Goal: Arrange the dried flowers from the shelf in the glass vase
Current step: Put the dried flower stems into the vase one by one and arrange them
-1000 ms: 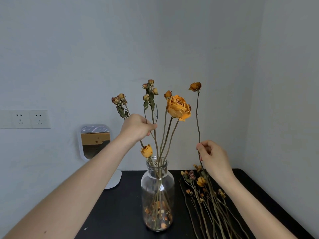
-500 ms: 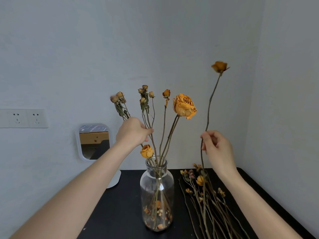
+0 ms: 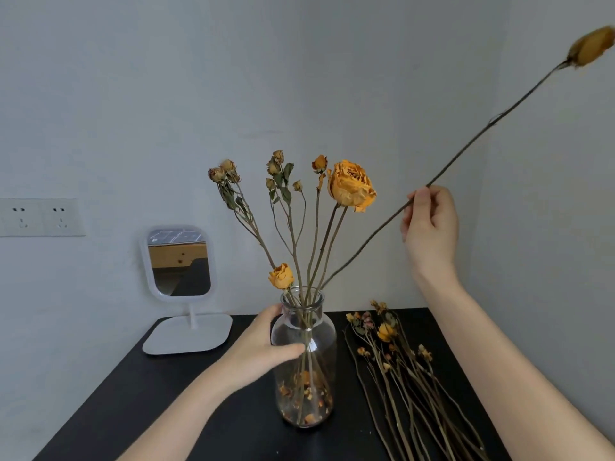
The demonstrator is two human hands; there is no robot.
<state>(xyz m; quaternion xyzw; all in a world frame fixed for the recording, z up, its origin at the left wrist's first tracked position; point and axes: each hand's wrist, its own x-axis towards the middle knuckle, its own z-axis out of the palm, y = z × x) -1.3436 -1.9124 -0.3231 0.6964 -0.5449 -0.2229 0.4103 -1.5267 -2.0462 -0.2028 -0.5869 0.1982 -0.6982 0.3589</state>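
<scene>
**Left hand drops to the vase, long stem swings in**

Since a second ago the left hand (image 3: 263, 347) has let go of the standing stems and come down to the glass vase (image 3: 321, 341). It now grips the vase at the shoulder, thumb across the front and fingers round the back by the neck. Over the same time the right hand (image 3: 429, 227) has carried the long stem (image 3: 466, 154) up from the pile and tipped it far to the right. It pinches the stem between thumb and fingertips. The stem's blurred orange bloom (image 3: 590, 46) sits near the top right corner, and its lower end reaches the vase mouth among the others.

The vase stands upright on the black table (image 3: 199, 410), with crumbled petals (image 3: 304, 404) in its bottom. Several dried stems rise from it. A large orange rose (image 3: 351, 186) is the fullest head, and a small orange bud (image 3: 281, 276) hangs just above the rim.

To the right of the vase, the loose dried flowers (image 3: 399, 361) lie flat on the table, heads toward the wall. A white stand mirror (image 3: 179, 261) sits at the back left, and a double wall socket (image 3: 40, 217) is further left.
</scene>
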